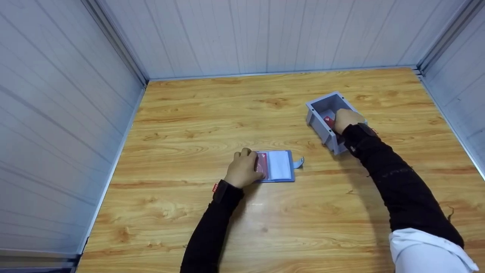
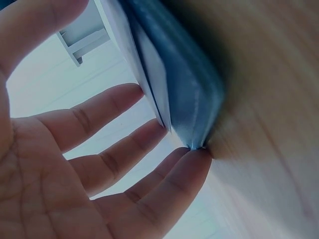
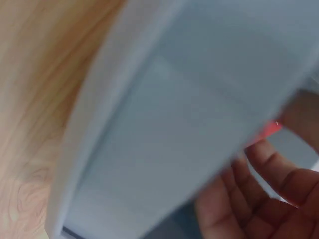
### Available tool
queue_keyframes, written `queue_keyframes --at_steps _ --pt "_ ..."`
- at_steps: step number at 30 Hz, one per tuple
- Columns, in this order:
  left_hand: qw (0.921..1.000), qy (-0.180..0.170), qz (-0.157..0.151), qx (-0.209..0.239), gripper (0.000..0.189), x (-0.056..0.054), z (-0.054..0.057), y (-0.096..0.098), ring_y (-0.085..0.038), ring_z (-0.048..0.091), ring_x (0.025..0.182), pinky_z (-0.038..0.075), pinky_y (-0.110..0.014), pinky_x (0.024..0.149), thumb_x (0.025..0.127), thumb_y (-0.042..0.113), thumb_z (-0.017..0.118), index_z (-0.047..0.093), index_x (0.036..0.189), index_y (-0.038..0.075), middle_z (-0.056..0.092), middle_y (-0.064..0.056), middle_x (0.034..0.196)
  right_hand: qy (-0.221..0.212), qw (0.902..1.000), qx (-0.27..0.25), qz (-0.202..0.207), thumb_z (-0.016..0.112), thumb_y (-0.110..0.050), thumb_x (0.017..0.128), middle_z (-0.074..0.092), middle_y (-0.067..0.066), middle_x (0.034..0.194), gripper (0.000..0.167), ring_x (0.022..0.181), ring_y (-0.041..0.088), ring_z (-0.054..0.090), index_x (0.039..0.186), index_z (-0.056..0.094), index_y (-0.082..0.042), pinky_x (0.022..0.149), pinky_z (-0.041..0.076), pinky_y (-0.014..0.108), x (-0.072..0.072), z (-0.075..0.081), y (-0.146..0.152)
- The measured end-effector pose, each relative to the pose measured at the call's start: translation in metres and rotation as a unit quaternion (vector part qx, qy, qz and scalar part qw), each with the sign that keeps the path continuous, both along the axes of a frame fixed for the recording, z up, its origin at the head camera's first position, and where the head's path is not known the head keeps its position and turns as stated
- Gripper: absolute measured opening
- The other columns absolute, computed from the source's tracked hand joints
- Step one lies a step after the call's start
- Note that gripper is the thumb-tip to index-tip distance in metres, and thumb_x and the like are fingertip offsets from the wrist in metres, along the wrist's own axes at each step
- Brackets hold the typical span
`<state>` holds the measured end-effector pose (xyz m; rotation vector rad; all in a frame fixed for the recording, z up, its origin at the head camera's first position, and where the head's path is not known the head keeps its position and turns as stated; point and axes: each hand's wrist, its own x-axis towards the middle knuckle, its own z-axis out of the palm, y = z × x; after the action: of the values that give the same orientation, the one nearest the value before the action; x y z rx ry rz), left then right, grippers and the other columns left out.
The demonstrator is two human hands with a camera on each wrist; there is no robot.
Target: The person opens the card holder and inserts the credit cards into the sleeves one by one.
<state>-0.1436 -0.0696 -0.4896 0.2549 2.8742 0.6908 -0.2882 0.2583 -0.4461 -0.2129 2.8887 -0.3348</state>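
Observation:
An opened blue card holder (image 1: 293, 167) lies on the wooden table, with a red card (image 1: 262, 165) in its left sleeve and a white sheet (image 1: 279, 165) on the right. My left hand (image 1: 244, 168) holds its left side, thumb near the lower edge; in the left wrist view the fingertips touch the edge of the holder (image 2: 192, 99). Over at the right, my right hand (image 1: 348, 119) reaches into a grey plastic bin (image 1: 322, 129). It pinches a red card (image 1: 329, 121) between thumb and fingers; the bin wall partly hides this card (image 3: 266, 132) in the right wrist view.
A strap with a snap (image 1: 299, 163) sticks out from the holder's right side. Pale panel walls (image 1: 246, 38) enclose the table (image 1: 182, 125) at the back and both sides. The bin stands at an angle, its walls rising around the right hand.

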Motion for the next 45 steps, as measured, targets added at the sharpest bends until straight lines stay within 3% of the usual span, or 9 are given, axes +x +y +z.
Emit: queue_keyframes --at_steps 4,9,15,21,27,32,35,41,45 --pt "1.0 0.005 0.001 0.002 0.068 0.0 -0.001 -0.001 -0.037 0.048 0.117 0.054 -0.049 0.086 0.071 0.035 0.084 0.057 0.126 0.003 0.05 -0.018 0.131 -0.002 0.9992 -0.039 -0.004 0.06 -0.01 0.079 0.055 0.003 0.062 0.022 0.062 0.021 0.05 0.057 0.057 -0.008 0.052 0.037 0.03 -0.003 0.008 0.006" --pt "1.0 0.009 0.004 0.0 0.068 0.001 -0.002 -0.001 -0.037 0.048 0.118 0.053 -0.049 0.088 0.071 0.034 0.085 0.058 0.125 0.004 0.051 -0.018 0.131 -0.013 0.9975 -0.07 -0.003 0.06 -0.012 0.085 0.047 -0.003 0.056 0.03 0.057 0.018 0.046 0.055 0.053 -0.009 0.051 0.035 0.027 -0.002 0.015 0.011" --pt "1.0 0.002 0.004 0.0 0.07 0.0 -0.002 0.0 -0.036 0.047 0.118 0.053 -0.049 0.089 0.071 0.035 0.085 0.057 0.127 0.003 0.05 -0.018 0.132 0.007 0.9945 -0.102 -0.02 0.059 -0.017 0.09 0.063 0.006 0.07 0.024 0.064 0.018 0.053 0.08 0.07 0.002 0.056 0.038 0.027 0.001 0.03 0.016" --pt "1.0 0.004 0.003 -0.003 0.07 -0.001 -0.002 0.0 -0.036 0.048 0.117 0.053 -0.048 0.088 0.071 0.035 0.084 0.057 0.127 0.003 0.05 -0.017 0.131 0.04 0.9849 -0.163 -0.041 0.056 -0.02 0.095 0.066 0.011 0.081 0.027 0.058 0.011 0.05 0.092 0.069 0.004 0.055 0.038 0.027 0.007 0.054 0.017" --pt "1.0 0.003 0.003 -0.003 0.068 -0.001 -0.003 0.0 -0.036 0.047 0.118 0.053 -0.048 0.089 0.072 0.034 0.084 0.058 0.126 0.002 0.05 -0.017 0.132 0.007 0.9671 -0.248 -0.059 0.057 -0.02 0.097 0.064 0.011 0.093 0.029 0.057 0.002 0.057 0.108 0.064 0.006 0.053 0.051 0.019 0.015 0.067 0.005" --pt "1.0 0.002 0.001 0.0 0.066 0.0 -0.002 0.0 -0.037 0.047 0.119 0.053 -0.049 0.089 0.073 0.034 0.083 0.058 0.125 0.003 0.05 -0.018 0.133 -0.013 0.9455 -0.321 -0.051 0.057 -0.017 0.098 0.063 0.006 0.091 0.028 0.065 0.003 0.06 0.112 0.063 0.006 0.061 0.057 0.022 0.029 0.064 -0.014" --pt "1.0 0.0 0.0 0.003 0.065 0.0 -0.001 0.0 -0.038 0.047 0.12 0.053 -0.05 0.088 0.073 0.033 0.083 0.058 0.125 0.003 0.05 -0.017 0.133 -0.028 0.9382 -0.342 -0.045 0.057 -0.018 0.099 0.064 0.006 0.094 0.029 0.07 0.005 0.061 0.115 0.062 0.005 0.066 0.058 0.025 0.037 0.059 -0.026" --pt "1.0 -0.002 0.0 0.002 0.067 0.001 0.0 -0.001 -0.038 0.046 0.12 0.052 -0.051 0.089 0.073 0.034 0.083 0.057 0.127 0.003 0.049 -0.018 0.133 -0.056 0.9265 -0.371 -0.035 0.059 -0.014 0.097 0.066 0.009 0.096 0.023 0.071 0.008 0.062 0.111 0.063 0.004 0.062 0.056 0.021 0.051 0.041 -0.053" --pt "1.0 -0.002 0.0 0.002 0.069 0.001 0.0 -0.002 -0.038 0.047 0.12 0.052 -0.05 0.089 0.073 0.034 0.083 0.057 0.128 0.003 0.049 -0.018 0.133 -0.088 0.909 -0.407 -0.014 0.061 -0.007 0.094 0.065 0.009 0.092 0.022 0.069 0.009 0.063 0.109 0.062 0.009 0.062 0.057 0.022 0.06 0.024 -0.069"
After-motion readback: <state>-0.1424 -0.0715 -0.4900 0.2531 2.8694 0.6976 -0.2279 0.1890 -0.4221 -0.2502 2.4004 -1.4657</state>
